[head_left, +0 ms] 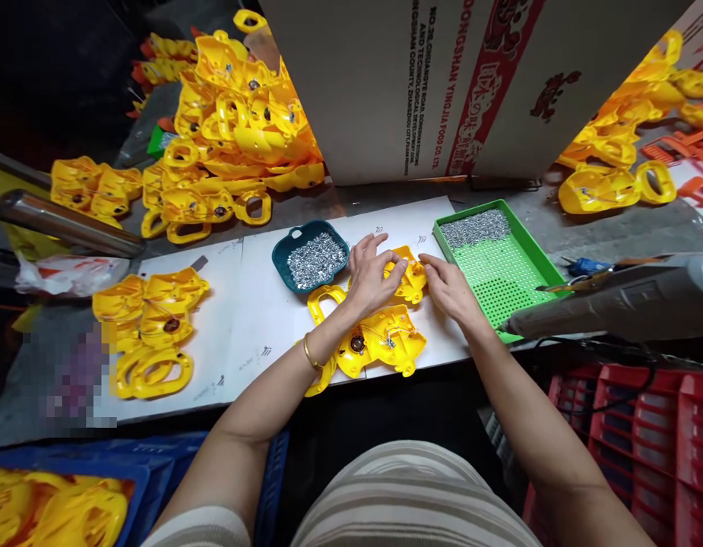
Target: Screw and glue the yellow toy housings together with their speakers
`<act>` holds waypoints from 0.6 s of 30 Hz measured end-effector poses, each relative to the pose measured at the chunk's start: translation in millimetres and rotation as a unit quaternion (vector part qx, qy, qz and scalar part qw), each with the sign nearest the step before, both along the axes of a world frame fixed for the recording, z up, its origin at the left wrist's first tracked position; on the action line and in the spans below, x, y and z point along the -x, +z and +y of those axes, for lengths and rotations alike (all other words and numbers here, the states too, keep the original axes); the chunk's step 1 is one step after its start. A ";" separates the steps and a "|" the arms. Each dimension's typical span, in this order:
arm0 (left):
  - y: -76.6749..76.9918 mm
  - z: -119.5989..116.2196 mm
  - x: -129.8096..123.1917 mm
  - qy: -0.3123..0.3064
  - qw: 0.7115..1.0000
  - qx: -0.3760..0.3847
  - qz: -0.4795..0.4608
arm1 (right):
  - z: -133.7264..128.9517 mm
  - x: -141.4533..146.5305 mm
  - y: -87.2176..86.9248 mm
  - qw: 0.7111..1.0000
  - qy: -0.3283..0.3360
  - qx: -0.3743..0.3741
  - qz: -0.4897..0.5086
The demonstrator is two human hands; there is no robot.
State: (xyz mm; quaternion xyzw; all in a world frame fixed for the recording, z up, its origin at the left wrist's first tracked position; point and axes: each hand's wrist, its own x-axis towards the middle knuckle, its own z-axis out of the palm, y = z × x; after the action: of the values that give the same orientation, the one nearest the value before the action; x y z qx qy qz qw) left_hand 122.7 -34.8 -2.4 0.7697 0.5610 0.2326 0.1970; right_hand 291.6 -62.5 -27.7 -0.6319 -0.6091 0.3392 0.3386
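Observation:
My left hand [374,275] reaches over a yellow plastic shell half [410,282], thumb and forefinger closed in a pinch and other fingers raised. Whatever is in that pinch is too small to make out. At the shell's right edge, my right hand [449,287] has its fingers closed on the rim. Nearer my body lies a second yellow shell half [405,346], with thin wires and a round dark part [356,344] inside. A yellow ring handle [322,300] shows left of my left hand. Small metal screws [317,260] fill a dark teal dish [280,254] just behind it.
A green perforated tray [533,247] holds more small metal pieces [476,226]. On the right, a grey power-tool-like arm [619,296] juts over it. Yellow shells [151,304] sit left; a heap [242,129] stands behind. A large carton [374,91] blocks the back.

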 end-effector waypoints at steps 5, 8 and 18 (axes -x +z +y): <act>-6.0 -4.6 -4.7 -0.009 1.000 0.007 0.011 | -2.5 5.6 -6.7 0.998 0.002 0.021 0.062; -10.2 -6.6 -5.0 -0.008 1.000 0.003 0.005 | -3.3 7.6 -5.8 0.999 -0.005 0.011 0.050; -13.0 -4.1 -7.4 0.008 1.000 0.013 0.006 | -5.9 10.2 -6.4 0.999 0.012 -0.009 0.034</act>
State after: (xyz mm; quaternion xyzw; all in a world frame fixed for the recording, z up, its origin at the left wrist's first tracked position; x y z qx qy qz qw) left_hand 130.1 -38.9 -15.4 0.7639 0.5714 0.2223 0.2013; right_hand 281.3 -68.4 -34.1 -0.6097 -0.6078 0.3593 0.3603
